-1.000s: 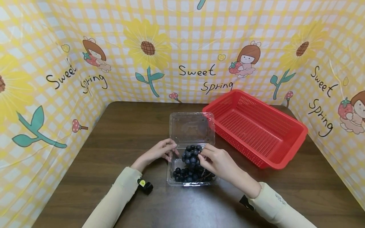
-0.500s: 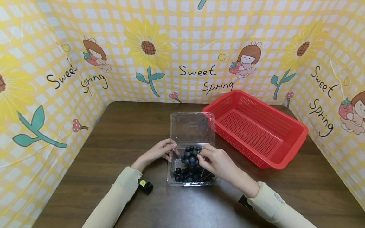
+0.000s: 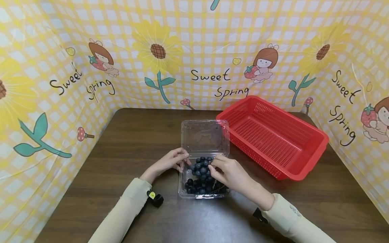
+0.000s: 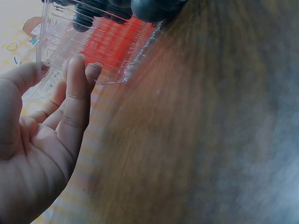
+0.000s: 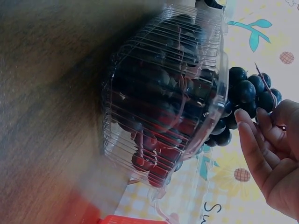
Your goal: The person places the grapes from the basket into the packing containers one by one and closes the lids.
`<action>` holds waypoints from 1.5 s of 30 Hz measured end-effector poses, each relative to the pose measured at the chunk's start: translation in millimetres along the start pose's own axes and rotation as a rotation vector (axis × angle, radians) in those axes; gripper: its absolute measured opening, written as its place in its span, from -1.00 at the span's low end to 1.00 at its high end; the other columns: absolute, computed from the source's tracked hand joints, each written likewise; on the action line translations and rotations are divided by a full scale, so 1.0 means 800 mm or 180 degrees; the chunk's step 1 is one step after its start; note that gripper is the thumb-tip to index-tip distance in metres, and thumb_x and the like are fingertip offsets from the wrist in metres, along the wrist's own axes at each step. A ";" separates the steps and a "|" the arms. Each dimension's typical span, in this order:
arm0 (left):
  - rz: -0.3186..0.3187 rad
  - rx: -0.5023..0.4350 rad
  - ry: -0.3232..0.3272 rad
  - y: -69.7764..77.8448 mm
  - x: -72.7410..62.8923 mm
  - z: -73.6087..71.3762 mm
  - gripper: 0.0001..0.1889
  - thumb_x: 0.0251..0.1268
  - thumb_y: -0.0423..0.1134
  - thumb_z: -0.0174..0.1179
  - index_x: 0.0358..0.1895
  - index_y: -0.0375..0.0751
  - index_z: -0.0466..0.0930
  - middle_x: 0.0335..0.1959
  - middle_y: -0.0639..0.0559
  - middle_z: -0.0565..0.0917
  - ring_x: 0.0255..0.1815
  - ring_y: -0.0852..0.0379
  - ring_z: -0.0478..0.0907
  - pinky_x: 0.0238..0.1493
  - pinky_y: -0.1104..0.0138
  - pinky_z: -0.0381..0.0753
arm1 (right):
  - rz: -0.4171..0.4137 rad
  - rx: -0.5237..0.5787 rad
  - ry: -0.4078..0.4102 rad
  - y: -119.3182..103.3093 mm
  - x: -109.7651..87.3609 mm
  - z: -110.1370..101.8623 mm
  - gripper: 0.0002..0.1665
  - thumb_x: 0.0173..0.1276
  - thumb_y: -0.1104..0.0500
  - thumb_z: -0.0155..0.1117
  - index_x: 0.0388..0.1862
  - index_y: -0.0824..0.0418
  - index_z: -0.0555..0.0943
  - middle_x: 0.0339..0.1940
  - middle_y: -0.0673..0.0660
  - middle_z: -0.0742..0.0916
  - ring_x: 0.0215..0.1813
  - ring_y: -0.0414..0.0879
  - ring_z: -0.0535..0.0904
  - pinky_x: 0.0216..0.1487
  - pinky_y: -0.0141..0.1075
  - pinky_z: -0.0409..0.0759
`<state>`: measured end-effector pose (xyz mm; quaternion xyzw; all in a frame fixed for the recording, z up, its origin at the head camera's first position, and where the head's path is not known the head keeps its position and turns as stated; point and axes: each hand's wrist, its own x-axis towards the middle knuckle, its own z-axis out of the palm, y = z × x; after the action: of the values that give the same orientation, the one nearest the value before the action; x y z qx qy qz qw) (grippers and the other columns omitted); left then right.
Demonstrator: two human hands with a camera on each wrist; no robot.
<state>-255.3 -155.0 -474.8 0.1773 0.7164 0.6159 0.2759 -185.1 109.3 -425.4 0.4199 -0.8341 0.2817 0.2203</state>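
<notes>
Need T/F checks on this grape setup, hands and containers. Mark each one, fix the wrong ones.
1. The right hand holds a bunch of dark grapes that sticks up above the clear container. True.
2. The clear container is closed. False: its lid is open, on the side away from the person.
3. A red basket stands to the right of the clear container. True.
4. The left hand is inside the red basket. False: the left hand is at the left side of the clear container.
5. More grapes lie in the clear container, below the held bunch. True.
</notes>
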 end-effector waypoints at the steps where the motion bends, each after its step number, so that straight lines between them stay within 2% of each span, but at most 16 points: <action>1: -0.0003 -0.0006 0.0001 0.000 0.000 0.000 -0.71 0.45 -0.20 -0.07 -0.01 -0.42 0.30 -0.24 -0.20 0.67 -0.57 0.18 0.52 -0.49 0.33 0.63 | -0.0007 -0.0010 -0.0001 0.000 0.000 0.000 -0.87 0.25 0.24 0.15 -0.50 0.15 0.57 -0.50 -0.06 0.52 -0.52 -0.34 0.37 -0.53 -0.64 0.38; 4: -0.0001 -0.0009 0.0004 0.001 -0.001 0.000 -0.70 0.46 -0.20 -0.08 0.00 -0.43 0.30 -0.26 -0.14 0.68 -0.57 0.18 0.51 -0.49 0.32 0.63 | -0.0035 -0.0045 -0.0011 -0.001 0.001 0.002 -0.87 0.25 0.24 0.16 -0.50 0.16 0.57 -0.51 -0.05 0.53 -0.51 -0.33 0.37 -0.52 -0.64 0.38; 15: 0.0021 0.0019 0.0018 0.001 -0.001 0.002 -0.69 0.46 -0.20 -0.08 0.00 -0.44 0.29 -0.24 -0.22 0.66 -0.57 0.17 0.52 -0.49 0.31 0.63 | -0.0063 -0.0036 -0.0050 -0.003 0.002 0.005 -0.86 0.26 0.23 0.17 -0.50 0.15 0.57 -0.52 -0.06 0.53 -0.50 -0.32 0.37 -0.52 -0.62 0.37; 20: -0.0019 0.0023 0.0044 -0.015 0.008 -0.004 -0.70 0.46 -0.19 -0.09 0.00 -0.42 0.30 -0.20 -0.32 0.64 -0.57 0.16 0.52 -0.49 0.29 0.63 | -0.0068 -0.0036 -0.0043 -0.004 0.002 0.007 -0.88 0.23 0.24 0.20 -0.51 0.16 0.57 -0.53 -0.06 0.53 -0.50 -0.33 0.38 -0.51 -0.62 0.38; 23: -0.0028 0.0025 0.0072 -0.025 0.013 -0.007 -0.71 0.46 -0.17 -0.08 -0.01 -0.37 0.31 -0.21 -0.27 0.65 -0.58 0.16 0.51 -0.50 0.30 0.63 | -0.0101 -0.0036 -0.0020 -0.005 0.002 0.009 -0.88 0.22 0.25 0.21 -0.51 0.17 0.57 -0.53 -0.05 0.54 -0.50 -0.33 0.39 -0.50 -0.61 0.40; 29: -0.0015 0.0055 0.0101 -0.027 0.013 -0.006 -0.66 0.43 -0.10 -0.04 -0.02 -0.35 0.31 -0.26 -0.13 0.68 -0.57 0.17 0.51 -0.50 0.30 0.63 | -0.0093 0.0011 -0.0026 -0.006 0.001 0.012 -0.88 0.23 0.26 0.21 -0.52 0.17 0.57 -0.53 -0.05 0.53 -0.51 -0.34 0.37 -0.50 -0.63 0.39; 45: 0.0051 0.0094 0.0073 -0.027 0.011 -0.007 -0.64 0.41 -0.05 -0.02 -0.04 -0.33 0.32 -0.25 -0.16 0.68 -0.57 0.18 0.52 -0.50 0.29 0.63 | 0.0007 0.0065 -0.0139 -0.011 -0.001 0.016 -0.88 0.23 0.25 0.23 -0.50 0.17 0.59 -0.52 -0.06 0.55 -0.48 -0.34 0.39 -0.48 -0.65 0.41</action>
<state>-263.9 -157.7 -497.1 0.1800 0.7270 0.6094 0.2601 -179.2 96.9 -432.5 0.4273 -0.8363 0.2812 0.1974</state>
